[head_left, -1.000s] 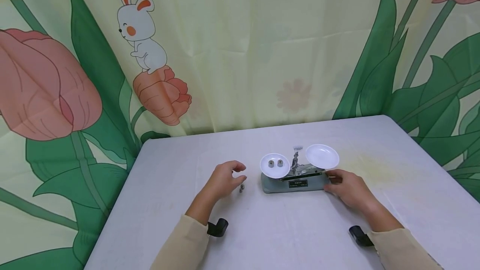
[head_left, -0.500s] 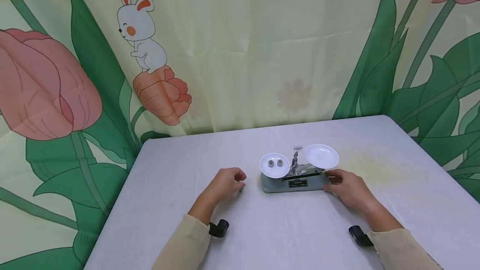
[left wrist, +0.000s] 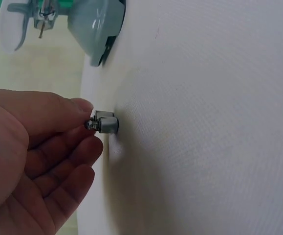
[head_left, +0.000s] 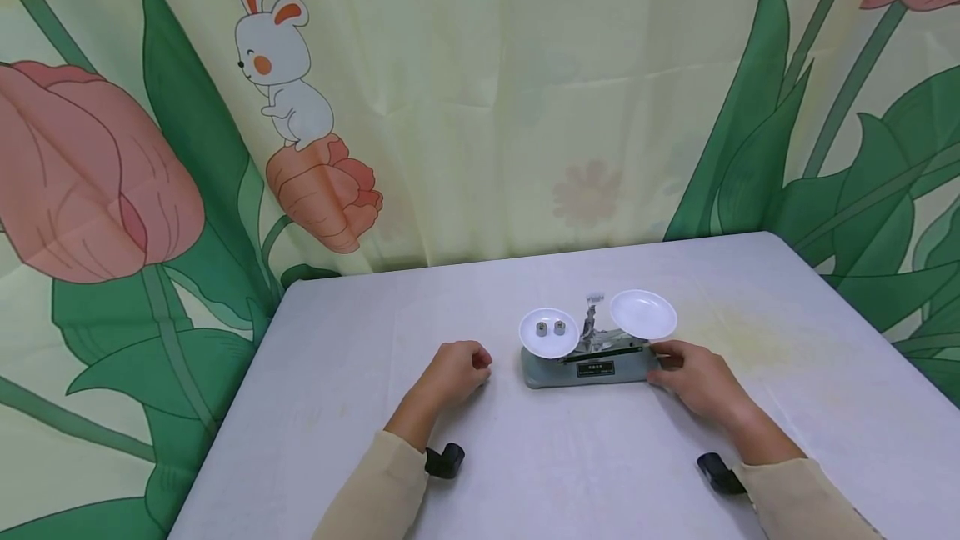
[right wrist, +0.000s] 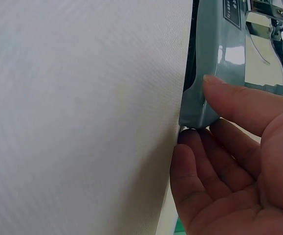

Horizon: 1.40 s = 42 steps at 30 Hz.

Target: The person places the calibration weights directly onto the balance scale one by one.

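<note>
On the table stands a balance scale with a grey-blue base and two white pans. The left pan bears two small metal weights; the right pan sits higher with nothing in it. Left of the base, my left hand pinches the knob of a small metal weight between thumb and fingertips, close over the tabletop. A second weight shows just behind it. At the base's right end, my right hand holds the corner, thumb on its front and the other fingers round the end.
A white cloth covers the table, whose back edge runs close to a printed curtain. Black wrist cameras sit below both hands.
My left hand has lowered slightly and closed its thumb and fingertips on a weight, which it now hides in the head view. The right hand stays on the base.
</note>
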Motion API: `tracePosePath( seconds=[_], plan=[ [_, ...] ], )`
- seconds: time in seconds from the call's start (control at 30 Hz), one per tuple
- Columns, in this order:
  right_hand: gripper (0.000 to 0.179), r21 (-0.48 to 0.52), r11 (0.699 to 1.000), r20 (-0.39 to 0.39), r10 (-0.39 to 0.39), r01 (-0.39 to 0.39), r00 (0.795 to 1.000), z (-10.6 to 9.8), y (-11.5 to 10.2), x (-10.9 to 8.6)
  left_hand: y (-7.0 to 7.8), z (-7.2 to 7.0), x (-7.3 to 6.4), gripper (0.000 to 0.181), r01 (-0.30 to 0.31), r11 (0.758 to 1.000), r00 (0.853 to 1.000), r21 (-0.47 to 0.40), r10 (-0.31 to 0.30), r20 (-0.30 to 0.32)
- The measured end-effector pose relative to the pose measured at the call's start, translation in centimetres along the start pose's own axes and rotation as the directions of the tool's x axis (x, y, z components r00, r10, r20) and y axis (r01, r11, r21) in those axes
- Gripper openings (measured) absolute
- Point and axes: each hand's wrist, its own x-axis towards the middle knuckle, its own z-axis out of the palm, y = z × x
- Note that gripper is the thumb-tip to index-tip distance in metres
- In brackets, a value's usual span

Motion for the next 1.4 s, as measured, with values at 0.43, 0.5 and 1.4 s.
tracePosePath(
  seconds=[0.43, 0.5, 1.4],
  plan=[
    [0.057, 0.005, 1.0, 0.002, 0.0, 0.0, 1.0, 0.0, 0.0, -0.1, 0.1, 0.0, -0.5, 0.01, 0.018, 1.0, 1.0, -0.001, -0.018, -0.015],
    [0.057, 0.007, 1.0, 0.001, 0.0, 0.0, 1.0, 0.0, 0.0, -0.1, 0.0, 0.0, -0.6, 0.01, 0.014, 1.0, 1.0, -0.012, -0.014, -0.012],
    [0.056, 0.002, 1.0, -0.008, -0.008, 0.008, 1.0, 0.0, -0.1, -0.1, 0.3, 1.1, -0.4, 0.007, 0.016, 1.0, 0.997, 0.015, -0.015, -0.071]
  ],
)
